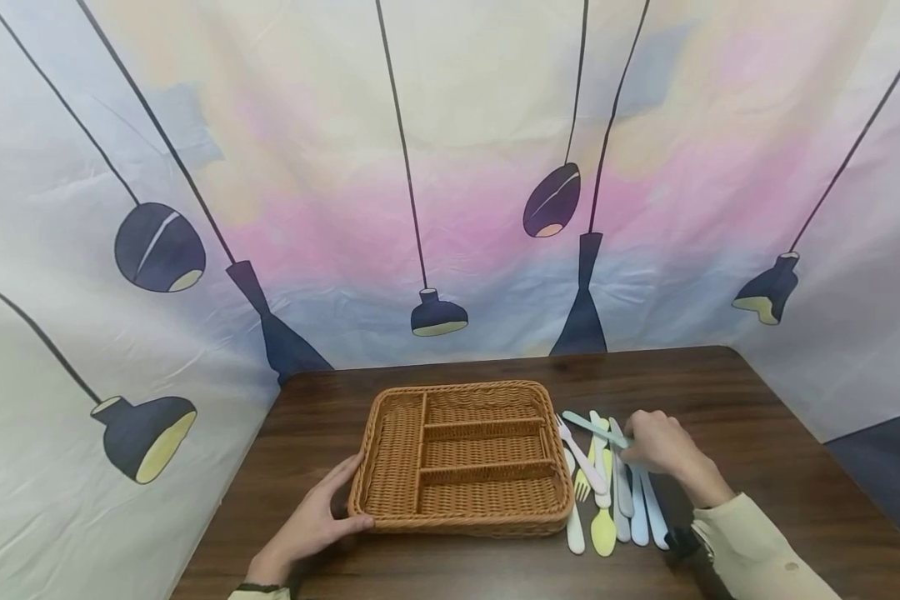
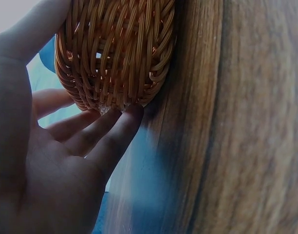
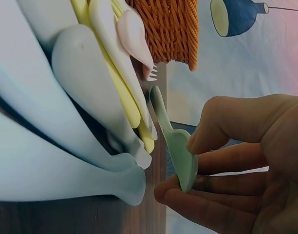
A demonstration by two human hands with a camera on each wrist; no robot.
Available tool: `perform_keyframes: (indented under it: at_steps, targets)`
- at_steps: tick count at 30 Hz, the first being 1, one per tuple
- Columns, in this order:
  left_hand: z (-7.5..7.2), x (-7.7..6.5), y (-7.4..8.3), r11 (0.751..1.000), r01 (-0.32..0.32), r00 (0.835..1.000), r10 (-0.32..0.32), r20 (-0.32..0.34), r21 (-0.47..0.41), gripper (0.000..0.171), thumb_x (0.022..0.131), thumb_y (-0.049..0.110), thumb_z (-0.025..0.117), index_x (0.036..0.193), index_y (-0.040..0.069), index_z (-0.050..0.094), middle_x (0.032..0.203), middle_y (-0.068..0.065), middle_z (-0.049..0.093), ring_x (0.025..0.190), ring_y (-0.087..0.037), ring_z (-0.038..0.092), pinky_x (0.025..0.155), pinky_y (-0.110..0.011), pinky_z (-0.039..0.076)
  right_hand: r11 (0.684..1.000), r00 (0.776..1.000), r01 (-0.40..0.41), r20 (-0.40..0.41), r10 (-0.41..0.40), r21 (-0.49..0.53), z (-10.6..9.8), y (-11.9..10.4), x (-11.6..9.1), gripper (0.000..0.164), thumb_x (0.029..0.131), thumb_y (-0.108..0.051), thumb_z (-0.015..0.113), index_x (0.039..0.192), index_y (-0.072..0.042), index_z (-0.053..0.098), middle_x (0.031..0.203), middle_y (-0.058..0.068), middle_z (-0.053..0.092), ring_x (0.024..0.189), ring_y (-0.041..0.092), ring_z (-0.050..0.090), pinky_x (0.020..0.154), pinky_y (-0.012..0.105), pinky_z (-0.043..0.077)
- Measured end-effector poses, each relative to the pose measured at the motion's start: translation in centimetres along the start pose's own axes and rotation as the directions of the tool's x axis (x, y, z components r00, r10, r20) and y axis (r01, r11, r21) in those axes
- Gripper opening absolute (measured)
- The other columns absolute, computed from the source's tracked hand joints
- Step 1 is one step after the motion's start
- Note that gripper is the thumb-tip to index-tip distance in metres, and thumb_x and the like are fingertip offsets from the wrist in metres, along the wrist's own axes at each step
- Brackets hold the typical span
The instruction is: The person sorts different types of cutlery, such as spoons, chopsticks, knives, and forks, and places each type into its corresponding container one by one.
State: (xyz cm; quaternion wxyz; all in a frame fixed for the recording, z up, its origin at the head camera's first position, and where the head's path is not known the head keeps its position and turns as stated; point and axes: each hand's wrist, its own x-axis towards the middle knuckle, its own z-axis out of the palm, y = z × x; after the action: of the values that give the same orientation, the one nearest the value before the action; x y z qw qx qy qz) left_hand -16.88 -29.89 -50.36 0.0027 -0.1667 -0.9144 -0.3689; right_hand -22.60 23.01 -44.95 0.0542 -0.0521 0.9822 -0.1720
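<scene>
A brown wicker basket (image 1: 420, 450) with several compartments stands on the table. Its near left corner sits between the thumb and fingers of my left hand (image 1: 317, 521); up close in the left wrist view, the fingertips (image 2: 132, 114) meet the lower edge of the weave (image 2: 115, 58). My right hand (image 1: 658, 446) is over the cutlery right of the basket. Between its thumb and fingers it pinches the broad end of a light green piece of cutlery (image 3: 180, 156), whose narrow end points away from the palm.
Beside the basket lies loose plastic cutlery: a pink fork (image 1: 581, 454), a yellow spoon (image 1: 603, 532), a yellow fork (image 1: 582, 485), and several grey and blue pieces (image 1: 639, 508). The dark wood table (image 1: 307, 417) ends at a printed cloth backdrop (image 1: 480, 167).
</scene>
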Motion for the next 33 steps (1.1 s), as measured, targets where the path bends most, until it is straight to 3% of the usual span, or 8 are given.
perform_keyframes:
  at_steps: [16, 22, 33]
  targets:
    - [0.1, 0.0, 0.0, 1.000, 0.003, 1.000, -0.003, 0.001, -0.016, 0.095, 0.076, 0.039, 0.083, 0.153, 0.014, 0.033, 0.154, -0.022, 0.033, 0.137, -0.047, 0.033, 0.102, -0.067, 0.036, 0.996, 0.998, -0.059, 0.016, 0.058, 0.059, -1.1, 0.8, 0.0, 0.031, 0.073, -0.014, 0.077, 0.096, 0.006, 0.072, 0.081, 0.010, 0.068, 0.065, 0.019, 0.055, 0.054, 0.031, 0.049]
    - [0.0, 0.0, 0.0, 1.000, 0.011, 1.000, -0.011, -0.001, -0.025, 0.094, 0.077, 0.037, 0.083, 0.153, 0.013, 0.033, 0.155, -0.022, 0.032, 0.138, -0.048, 0.032, 0.102, -0.067, 0.037, 0.997, 0.999, -0.041, -0.027, 0.042, 0.062, -1.4, 0.8, 0.1, 0.034, 0.075, -0.014, 0.076, 0.100, 0.008, 0.071, 0.090, 0.016, 0.071, 0.066, 0.019, 0.056, 0.055, 0.033, 0.049]
    - [0.0, 0.0, 0.0, 1.000, -0.010, 1.000, 0.010, -0.017, -0.005, 0.094, 0.076, 0.036, 0.083, 0.152, 0.011, 0.034, 0.154, -0.023, 0.033, 0.137, -0.049, 0.031, 0.101, -0.068, 0.036, 0.995, 0.992, -0.003, -0.124, 0.015, 0.096, -1.8, 1.1, 0.0, 0.030, 0.073, -0.015, 0.076, 0.096, 0.004, 0.073, 0.077, 0.008, 0.066, 0.061, 0.018, 0.051, 0.049, 0.028, 0.040]
